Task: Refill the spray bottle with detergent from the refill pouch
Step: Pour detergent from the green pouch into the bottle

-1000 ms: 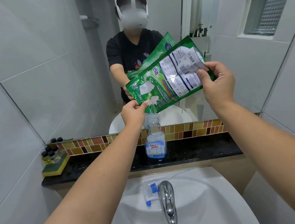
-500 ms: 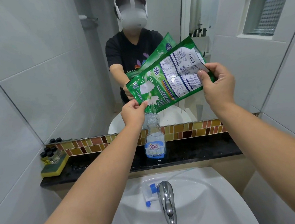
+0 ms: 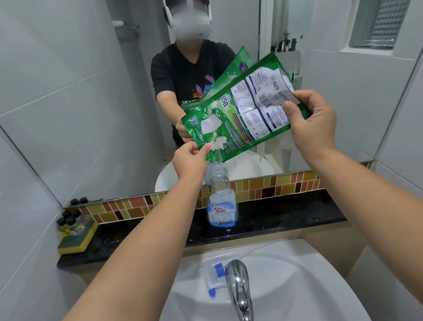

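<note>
1. The left hand (image 3: 189, 162) is pinched shut on the lower corner of the green printed plastic refill pouch (image 3: 237, 112).
2. The right hand (image 3: 311, 119) is closed on the raised upper end.
3. The pouch is tilted over the open neck of the clear labelled spray bottle (image 3: 222, 202), upright on the black worktop (image 3: 285, 215).
4. No change from the earlier frame is noted; the grips and tilt are unchanged.

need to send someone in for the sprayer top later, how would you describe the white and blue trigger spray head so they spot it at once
Start at the white ceramic sink basin below the black stone ledge. The white and blue plastic trigger spray head lies in the bowl, just left of the chrome tap. It is the only loose object in the basin.
</note>
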`<state>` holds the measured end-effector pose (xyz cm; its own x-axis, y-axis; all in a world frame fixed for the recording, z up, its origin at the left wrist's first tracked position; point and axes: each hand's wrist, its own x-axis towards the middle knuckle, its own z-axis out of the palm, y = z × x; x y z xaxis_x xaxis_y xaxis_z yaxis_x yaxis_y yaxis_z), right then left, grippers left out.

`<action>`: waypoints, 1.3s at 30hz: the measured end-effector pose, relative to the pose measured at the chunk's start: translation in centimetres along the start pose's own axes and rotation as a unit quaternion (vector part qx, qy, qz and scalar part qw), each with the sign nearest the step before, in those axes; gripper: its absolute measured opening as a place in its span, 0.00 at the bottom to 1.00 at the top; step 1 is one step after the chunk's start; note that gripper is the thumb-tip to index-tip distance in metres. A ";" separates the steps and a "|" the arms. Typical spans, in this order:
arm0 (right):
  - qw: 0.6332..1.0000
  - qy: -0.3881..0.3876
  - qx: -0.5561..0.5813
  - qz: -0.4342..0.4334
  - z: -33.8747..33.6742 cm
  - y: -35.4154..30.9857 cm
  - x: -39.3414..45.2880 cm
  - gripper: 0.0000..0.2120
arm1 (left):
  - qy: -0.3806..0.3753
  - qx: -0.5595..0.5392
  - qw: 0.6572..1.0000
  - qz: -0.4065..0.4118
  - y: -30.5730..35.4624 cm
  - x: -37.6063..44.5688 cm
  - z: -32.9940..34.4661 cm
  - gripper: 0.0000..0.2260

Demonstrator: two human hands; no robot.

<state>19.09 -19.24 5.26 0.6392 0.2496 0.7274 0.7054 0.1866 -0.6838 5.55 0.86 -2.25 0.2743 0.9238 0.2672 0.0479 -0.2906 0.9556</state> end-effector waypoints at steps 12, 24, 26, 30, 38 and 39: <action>1.000 0.004 0.017 -0.006 0.1 0.9 0.0 0.05 | 0.005 0.002 1.000 -0.002 -0.2 0.0 0.3 0.09; 0.999 -0.002 0.028 -0.018 0.2 1.2 -0.1 0.05 | 0.007 0.003 1.000 0.001 -0.2 -0.1 0.2 0.10; 0.999 -0.001 0.031 -0.016 0.2 1.3 -0.2 0.05 | 0.009 0.001 1.000 0.001 -0.3 -0.1 0.2 0.11; 1.000 0.004 0.021 -0.003 -0.1 1.8 -1.0 0.05 | 0.002 0.006 1.000 0.003 -0.5 -0.1 0.1 0.10; 0.997 0.035 0.002 0.074 -1.4 4.6 -4.5 0.04 | -0.026 0.028 0.999 0.015 -0.4 -0.1 0.0 0.08; 0.996 0.037 0.003 0.084 -1.5 4.9 -5.0 0.04 | -0.027 0.033 0.999 0.018 -0.3 -0.1 0.0 0.08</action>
<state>19.82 -21.03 -1.62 0.7689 0.2064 0.6051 0.5854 0.1534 -0.7961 5.53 0.86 -2.54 0.3282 0.8983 0.2921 0.1002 -0.3407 0.9348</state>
